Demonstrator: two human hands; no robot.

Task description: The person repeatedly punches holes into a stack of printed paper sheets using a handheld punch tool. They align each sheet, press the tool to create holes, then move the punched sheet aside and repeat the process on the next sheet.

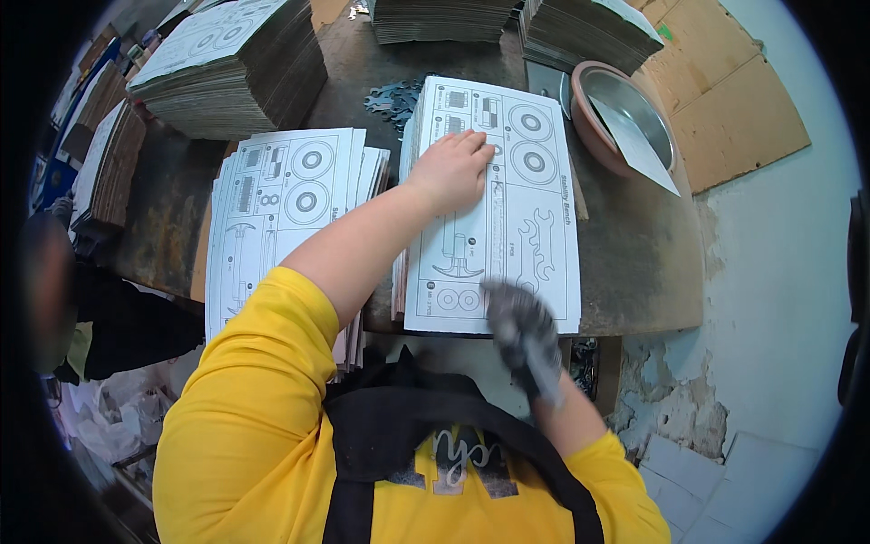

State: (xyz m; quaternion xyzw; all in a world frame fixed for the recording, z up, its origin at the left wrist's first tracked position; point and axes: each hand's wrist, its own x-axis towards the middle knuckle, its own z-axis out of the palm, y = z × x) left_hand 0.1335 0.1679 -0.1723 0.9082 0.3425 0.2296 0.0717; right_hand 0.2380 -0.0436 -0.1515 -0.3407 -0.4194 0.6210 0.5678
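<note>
In front of me stands a stack of white printed cardboard sheets (526,227), showing line drawings of wrenches, discs and other parts. My bare left hand (456,170) lies on its top sheet, fingers stretched out and palm down. Over the near edge of the same stack is my right hand (524,331), in a grey glove and smeared by motion. Whether its fingers hold anything cannot be made out. A second, less even stack of similar sheets (294,208) sits to the left, partly behind my left forearm.
Small dark metal wrench-shaped pieces (394,102) lie behind the stacks. A pinkish-rimmed metal basin (589,127) with a white sheet (630,145) across it stands at right. Tall cardboard stacks (245,77) line the back of the dark table (634,263). Someone's blurred arm (47,299) shows far left.
</note>
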